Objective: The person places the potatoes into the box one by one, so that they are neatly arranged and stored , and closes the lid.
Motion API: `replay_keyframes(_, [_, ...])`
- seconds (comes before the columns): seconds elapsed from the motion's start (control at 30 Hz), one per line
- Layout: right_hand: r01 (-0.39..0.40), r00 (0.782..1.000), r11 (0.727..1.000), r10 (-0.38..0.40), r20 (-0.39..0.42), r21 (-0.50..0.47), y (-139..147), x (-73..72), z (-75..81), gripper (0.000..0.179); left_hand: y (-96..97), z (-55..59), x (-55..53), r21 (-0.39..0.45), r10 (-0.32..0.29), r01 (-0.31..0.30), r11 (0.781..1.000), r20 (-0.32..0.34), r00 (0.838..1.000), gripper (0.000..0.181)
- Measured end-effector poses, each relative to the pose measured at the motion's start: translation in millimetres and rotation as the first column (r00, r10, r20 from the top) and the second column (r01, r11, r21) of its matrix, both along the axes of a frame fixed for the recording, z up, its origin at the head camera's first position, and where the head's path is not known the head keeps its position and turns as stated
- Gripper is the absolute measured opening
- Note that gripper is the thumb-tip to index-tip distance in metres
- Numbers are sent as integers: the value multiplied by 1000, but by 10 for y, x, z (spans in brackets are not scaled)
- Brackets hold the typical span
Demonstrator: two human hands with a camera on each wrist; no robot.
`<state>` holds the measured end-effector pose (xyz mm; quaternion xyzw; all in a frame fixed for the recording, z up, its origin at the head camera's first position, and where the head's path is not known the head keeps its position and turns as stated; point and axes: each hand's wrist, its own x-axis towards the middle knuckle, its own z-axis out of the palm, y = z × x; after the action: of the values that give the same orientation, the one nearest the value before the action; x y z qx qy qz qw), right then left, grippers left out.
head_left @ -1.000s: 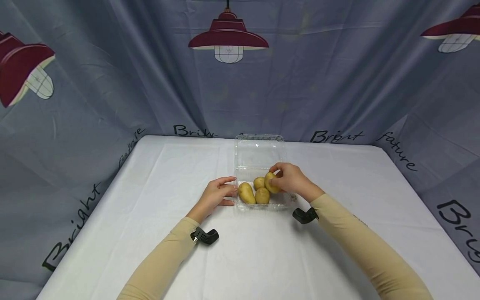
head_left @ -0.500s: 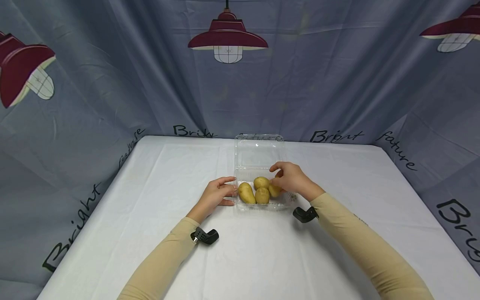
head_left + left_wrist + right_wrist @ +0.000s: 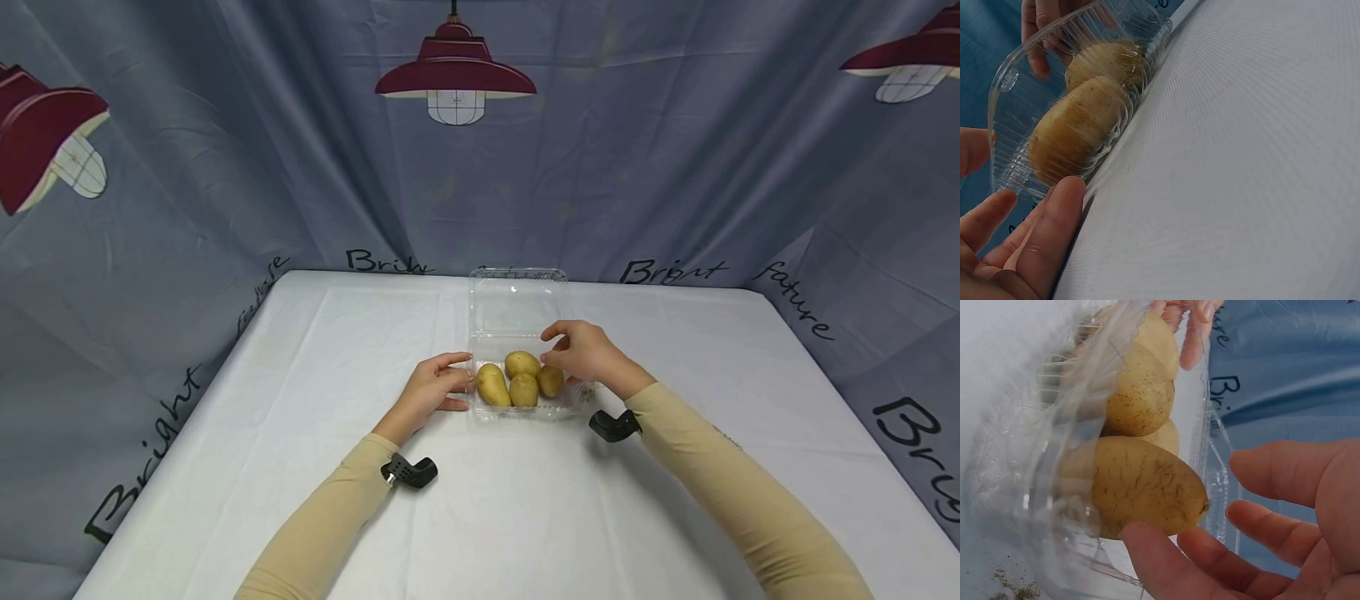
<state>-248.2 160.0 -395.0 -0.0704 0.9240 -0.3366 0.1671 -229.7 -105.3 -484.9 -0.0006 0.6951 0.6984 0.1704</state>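
Observation:
Several yellow potatoes sit in a clear plastic clamshell box point(image 3: 517, 343), its lid raised at the back. A long potato point(image 3: 492, 386) lies at the left, one point(image 3: 522, 364) behind, another point(image 3: 523, 391) at the front middle. My left hand point(image 3: 427, 388) rests its fingertips along the box's left side. My right hand point(image 3: 592, 357) is over the right side, fingers and thumb spread around the rightmost potato point(image 3: 1147, 487). In the right wrist view a fingertip is right at that potato's lower edge, and the thumb is apart from it.
The box stands on a white-covered table point(image 3: 495, 508), towards its back edge. Brown crumbs point(image 3: 1022, 590) lie beside the box on the right. A blue-grey curtain point(image 3: 600, 167) with printed lamps and lettering hangs behind and at the sides.
The right hand has lowered a potato into the box's right side and loosened its fingers from it, lifting slightly. The back potato shows more fully now. The left hand stays put.

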Motion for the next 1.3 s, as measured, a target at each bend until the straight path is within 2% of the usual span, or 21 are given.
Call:
replay_keyframes(0.47, [4,997,999,-1,-71,51,-14,-9,-40,47,-2,11,8,-14,2,-2,1000,-6,1000,48])
replay_keyframes(0.7, [7,975,993,19,-223,116,-21,-23,-117,42,1,-6,-10,-8,0,0,1000,-5,1000,48])
replay_keyframes(0.9, [11,953,990,31,-302,138,9,-15,-163,39,16,-27,-14,-5,-6,6,1000,3,1000,48])
replay_keyframes(1.1, [36,951,996,-10,-308,80,72,-4,-115,40,20,-20,-7,2,-9,9,1000,-8,1000,48])
replay_keyframes(1.3, [96,946,994,-75,-314,54,180,-47,-51,39,1,-10,1,-6,-7,7,1000,-9,1000,49])
